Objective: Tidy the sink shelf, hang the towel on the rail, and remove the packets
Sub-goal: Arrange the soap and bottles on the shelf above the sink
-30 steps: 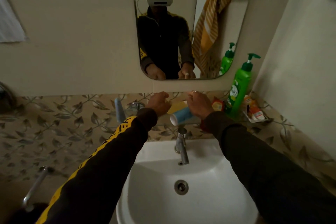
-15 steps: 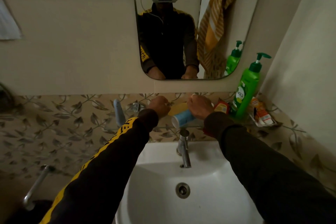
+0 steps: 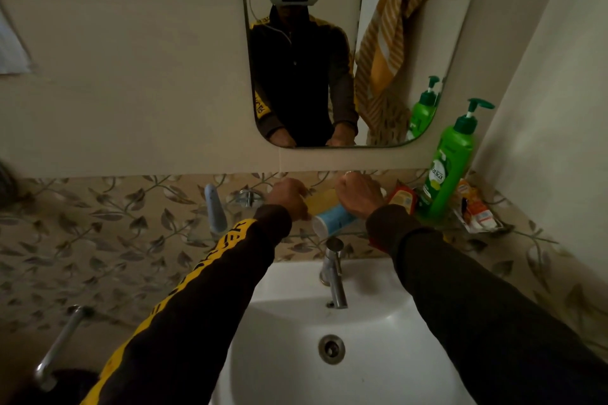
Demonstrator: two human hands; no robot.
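Just blue tube (image 3: 334,222) in right hand (image 3: 358,194)

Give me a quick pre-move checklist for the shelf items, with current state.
1. Right hand grip on the blue-and-white tube: ok, fingers curled over it, cap end pointing toward the camera.
2. Left hand grip: cannot tell, its fingers are curled beside the yellow item but contact is hidden.
3. Tube clear of the tap: ok, it sits above the tap head with a gap.
4. Green pump bottle upright: ok, standing on the shelf to the right.
5. Packets removed: not ok, they lie at the shelf's right end.
6. Towel on rail: ok, seen hanging in the mirror.
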